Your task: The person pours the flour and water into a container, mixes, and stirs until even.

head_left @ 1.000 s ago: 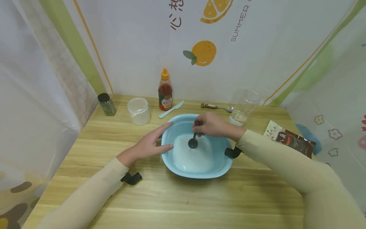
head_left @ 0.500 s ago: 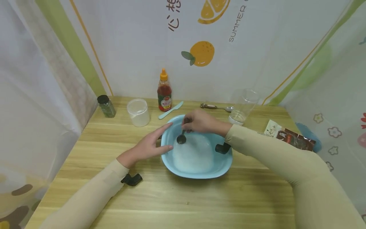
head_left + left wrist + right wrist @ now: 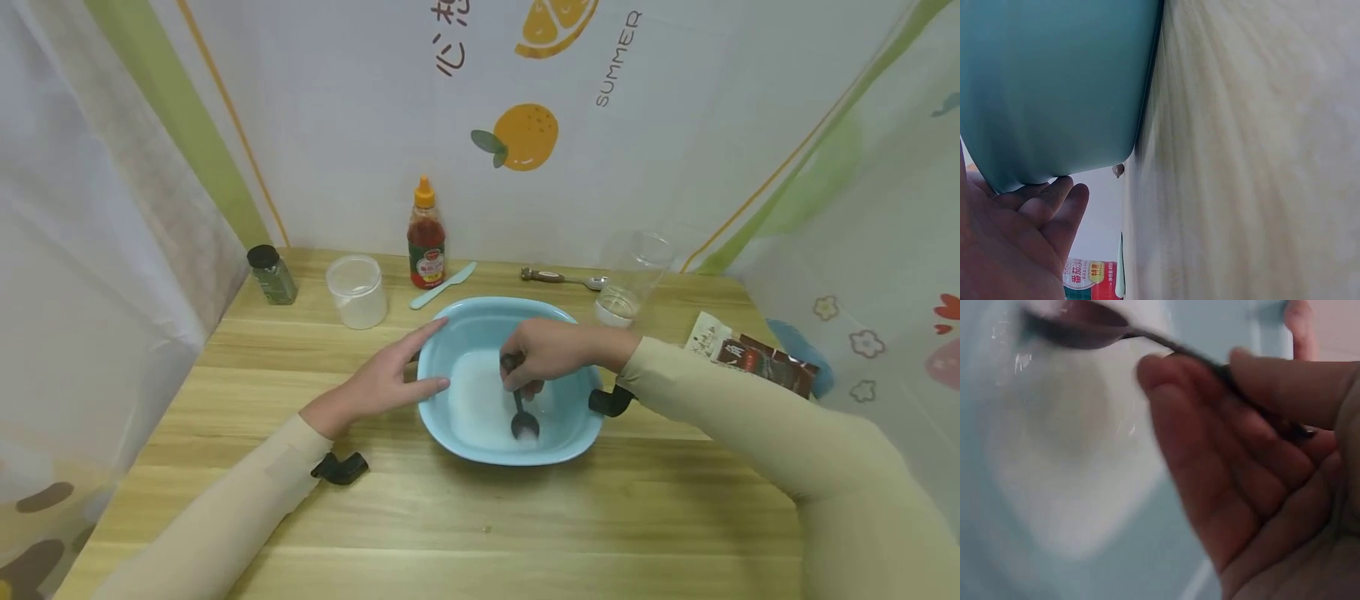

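Observation:
My right hand (image 3: 543, 354) pinches the handle of a small dark spoon (image 3: 525, 426) between thumb and fingers. The spoon's bowl is low inside a light blue plastic basin (image 3: 435, 429), near its front wall, with a pale patch in it. A whitish, wet-looking layer (image 3: 1066, 512) covers the basin's bottom. At the basin's left rim, my left hand (image 3: 382, 379) holds on, its thumb over the edge. From the left wrist view, the bent fingers (image 3: 1060, 209) lie against the outside just under the rim.
Along the back stand a dark-capped spice jar (image 3: 272, 277), a clear tub (image 3: 358, 293), a red sauce bottle (image 3: 427, 242) and a tilted-looking clear glass (image 3: 633, 275). A pale green knife (image 3: 444, 286) and another spoon (image 3: 562, 277) lie there. A brown packet (image 3: 757, 358) lies right.
The right hand carried the spoon left and back inside the basin, then right and toward the front wall. The left hand stayed at the rim.

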Demonstrator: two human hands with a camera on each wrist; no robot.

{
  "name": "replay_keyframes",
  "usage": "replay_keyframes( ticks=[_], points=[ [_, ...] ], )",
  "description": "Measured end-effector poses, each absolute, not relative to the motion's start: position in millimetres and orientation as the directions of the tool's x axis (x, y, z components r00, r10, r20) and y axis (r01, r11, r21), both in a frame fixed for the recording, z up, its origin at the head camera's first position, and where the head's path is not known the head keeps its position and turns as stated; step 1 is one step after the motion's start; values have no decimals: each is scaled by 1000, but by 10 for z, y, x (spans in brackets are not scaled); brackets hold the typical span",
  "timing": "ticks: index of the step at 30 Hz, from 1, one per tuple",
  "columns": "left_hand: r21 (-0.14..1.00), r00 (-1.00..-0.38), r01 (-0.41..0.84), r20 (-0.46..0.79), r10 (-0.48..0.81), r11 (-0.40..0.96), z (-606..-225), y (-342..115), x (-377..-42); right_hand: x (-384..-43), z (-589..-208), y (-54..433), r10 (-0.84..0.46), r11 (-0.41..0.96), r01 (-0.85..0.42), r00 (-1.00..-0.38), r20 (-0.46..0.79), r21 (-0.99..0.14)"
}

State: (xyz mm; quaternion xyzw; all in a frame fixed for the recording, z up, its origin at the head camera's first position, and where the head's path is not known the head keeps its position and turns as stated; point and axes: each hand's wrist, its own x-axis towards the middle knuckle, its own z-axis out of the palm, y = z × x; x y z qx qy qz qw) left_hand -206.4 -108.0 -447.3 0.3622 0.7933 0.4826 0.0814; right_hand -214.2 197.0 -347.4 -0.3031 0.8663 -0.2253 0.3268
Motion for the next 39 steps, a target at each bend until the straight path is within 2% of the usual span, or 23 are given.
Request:
replay_keyframes(
  ticks=[2,3,8,10,12,14,16,18,24,29,34,39],
  points=[
    [826,-721,496,221,657,266,-4482,-1085,-2060,-2158,-3525,1881,-686,679,-324,-599,-413,-659],
    [826,-719,497,221,659,266,-4488,-1086,-2059,-2175,-3549,1849,-679,669,-303,-619,-394,-678],
    [819,-722,502,219,657,279,-4487,-1096,-2063,-2276,-3577,1861,-553,686,-263,-794,-252,-678],
    [816,-722,504,217,657,284,-4477,-1099,-2069,-2291,-3538,1925,-501,723,-261,-836,-225,-639],
    [815,-722,503,216,657,286,-4468,-1099,-2073,-2289,-3492,1988,-490,761,-275,-838,-242,-587],
    [819,-725,499,214,655,285,-4460,-1106,-2073,-2285,-3458,2017,-520,770,-301,-806,-282,-562],
    [822,-730,494,213,650,285,-4452,-1115,-2067,-2286,-3456,2010,-570,748,-324,-761,-310,-580],
    [824,-730,490,212,649,283,-4449,-1117,-2061,-2290,-3471,1985,-596,724,-336,-744,-302,-602],
    [817,-723,500,211,658,288,-4459,-1095,-2067,-2268,-3464,1998,-519,766,-340,-828,-212,-545],
    [821,-730,492,206,652,290,-4444,-1094,-2059,-2197,-3429,2017,-564,763,-413,-801,-200,-497],
    [816,-728,495,202,655,298,-4452,-1086,-2064,-2133,-3443,2024,-582,743,-486,-808,-87,-460],
    [814,-728,499,209,653,296,-4448,-1086,-2057,-2056,-3441,2088,-594,700,-527,-804,18,-482]
  ],
)
